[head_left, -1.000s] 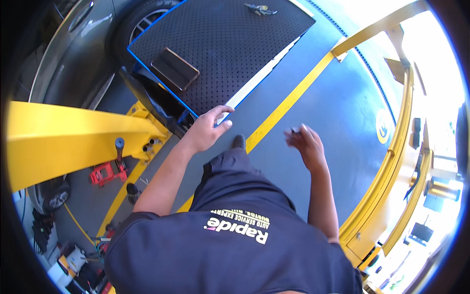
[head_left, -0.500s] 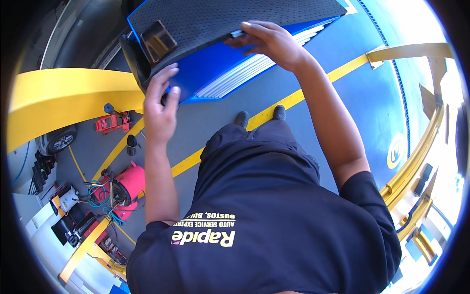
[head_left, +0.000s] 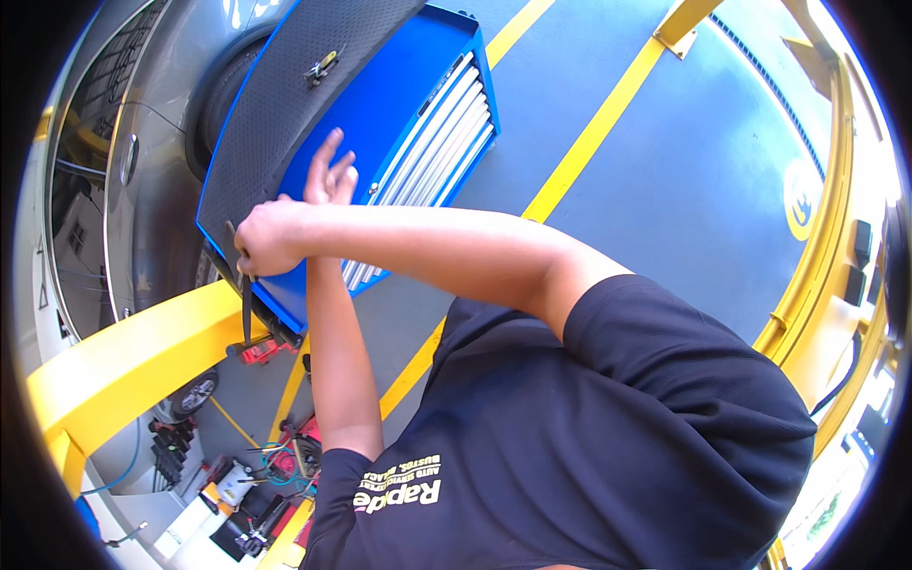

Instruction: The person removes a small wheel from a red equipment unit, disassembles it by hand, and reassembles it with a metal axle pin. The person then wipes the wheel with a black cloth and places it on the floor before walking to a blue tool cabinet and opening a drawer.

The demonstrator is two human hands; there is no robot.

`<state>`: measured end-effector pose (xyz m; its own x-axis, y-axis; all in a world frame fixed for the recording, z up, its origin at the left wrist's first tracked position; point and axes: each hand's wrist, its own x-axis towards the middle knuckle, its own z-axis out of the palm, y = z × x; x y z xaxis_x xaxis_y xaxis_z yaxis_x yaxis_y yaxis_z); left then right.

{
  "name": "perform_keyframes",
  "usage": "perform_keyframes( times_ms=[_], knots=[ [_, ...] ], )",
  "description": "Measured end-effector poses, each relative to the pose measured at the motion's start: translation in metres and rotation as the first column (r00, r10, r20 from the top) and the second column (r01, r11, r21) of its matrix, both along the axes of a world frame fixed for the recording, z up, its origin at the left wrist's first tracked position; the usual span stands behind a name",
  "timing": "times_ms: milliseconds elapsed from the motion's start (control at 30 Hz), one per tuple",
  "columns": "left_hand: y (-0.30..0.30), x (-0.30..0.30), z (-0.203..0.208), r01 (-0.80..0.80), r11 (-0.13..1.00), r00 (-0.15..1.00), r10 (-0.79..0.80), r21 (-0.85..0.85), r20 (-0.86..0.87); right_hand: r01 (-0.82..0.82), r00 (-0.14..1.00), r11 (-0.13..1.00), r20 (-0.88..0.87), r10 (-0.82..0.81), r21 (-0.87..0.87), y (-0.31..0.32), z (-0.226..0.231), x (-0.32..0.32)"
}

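Note:
A blue tool chest [head_left: 399, 104] with pale drawer fronts stands ahead of me, and a black textured mat [head_left: 275, 114] covers the far-left part of its top. My right hand [head_left: 271, 237] crosses over my left forearm. Its fingers are closed at the chest's near-left corner on a dark narrow strip [head_left: 247, 309] that hangs below the fist; its kind is unclear. My left hand [head_left: 332, 176] hovers over the bare blue top, fingers spread and holding nothing. A small metal and yellow-green item [head_left: 323, 68] lies on the mat.
A silver car [head_left: 157, 180] stands beyond the chest. A yellow lift arm [head_left: 142, 342] runs in at the left, close to the chest's corner. Below it are a red floor jack [head_left: 266, 351] and hoses [head_left: 285, 464]. Yellow lines [head_left: 598, 123] cross the floor.
The view has turned toward the chest's left side. My right hand has swung left across my left arm. The dark phone-like thing on the mat is out of sight; more blue top shows.

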<state>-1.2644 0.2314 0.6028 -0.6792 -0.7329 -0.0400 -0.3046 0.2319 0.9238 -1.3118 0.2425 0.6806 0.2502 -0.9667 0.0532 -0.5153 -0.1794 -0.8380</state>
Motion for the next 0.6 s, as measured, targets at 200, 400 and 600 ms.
perform_keyframes(
  times_ms=[200,400,600],
  knots=[
    [-0.045,-0.03,0.021,-0.175,0.961,0.97,0.131,-0.213,-0.207,-0.109,0.98,0.994,0.167,0.113,-0.03,-0.006,0.01,0.011],
    [-0.038,-0.018,0.059,-0.331,0.925,0.935,0.294,-0.187,-0.201,0.026,0.907,0.994,0.42,0.02,-0.104,0.028,0.052,-0.032],
    [-0.03,-0.019,0.015,-0.13,0.988,0.979,0.114,-0.084,-0.17,0.05,0.813,0.99,0.581,0.036,-0.13,0.082,-0.003,-0.146]
  ],
)
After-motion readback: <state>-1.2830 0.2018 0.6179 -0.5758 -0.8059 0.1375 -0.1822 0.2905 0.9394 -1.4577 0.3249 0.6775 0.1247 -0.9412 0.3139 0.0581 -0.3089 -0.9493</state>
